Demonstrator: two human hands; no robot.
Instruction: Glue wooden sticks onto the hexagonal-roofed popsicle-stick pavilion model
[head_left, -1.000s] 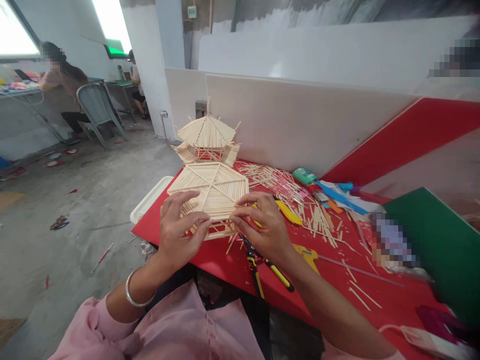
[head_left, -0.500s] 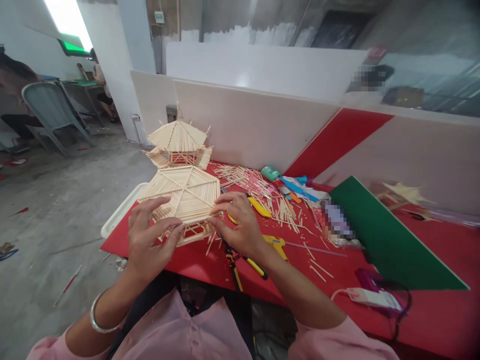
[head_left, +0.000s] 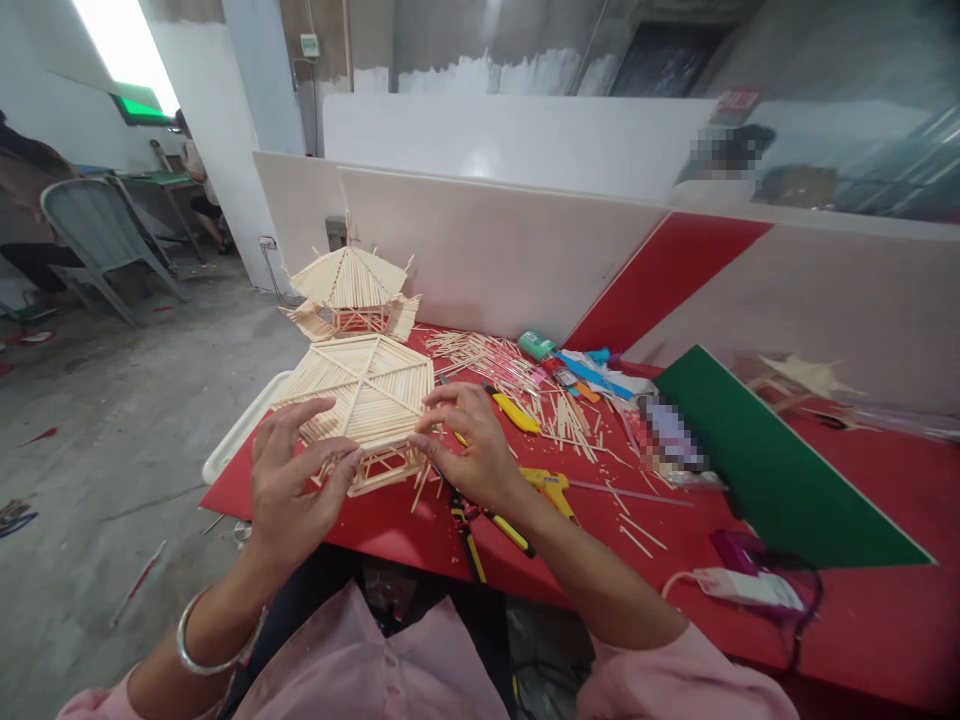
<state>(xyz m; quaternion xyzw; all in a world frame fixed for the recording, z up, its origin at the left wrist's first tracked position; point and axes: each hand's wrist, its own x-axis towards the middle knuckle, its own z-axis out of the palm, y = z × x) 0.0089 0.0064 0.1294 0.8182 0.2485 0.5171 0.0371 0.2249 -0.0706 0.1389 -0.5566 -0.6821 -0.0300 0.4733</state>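
Note:
A hexagonal stick-built model [head_left: 375, 385] lies at the near left of the red table, with flat stick panels on top and an open stick frame under its near edge. My left hand [head_left: 296, 480] holds its near left side, fingers curled over the top and thumb at the front edge. At the near right corner, my right hand [head_left: 472, 440] grips the same model between thumb and fingers. Behind it stands a stick pavilion [head_left: 349, 285] with a pointed roof. Black-and-yellow pliers [head_left: 465, 530] and a yellow glue gun [head_left: 551, 488] lie by my right forearm.
Loose sticks [head_left: 570, 425] are scattered across the red table [head_left: 615, 590], near a green bottle [head_left: 536, 345]. A green board [head_left: 780, 470] leans at the right, beside a white power strip [head_left: 750, 588]. White panels [head_left: 480, 250] border the back. Other people sit at the far left.
The view has shifted slightly, so the scene sits a little further left. Both hands stay at the model's near edge with almost the same grip.

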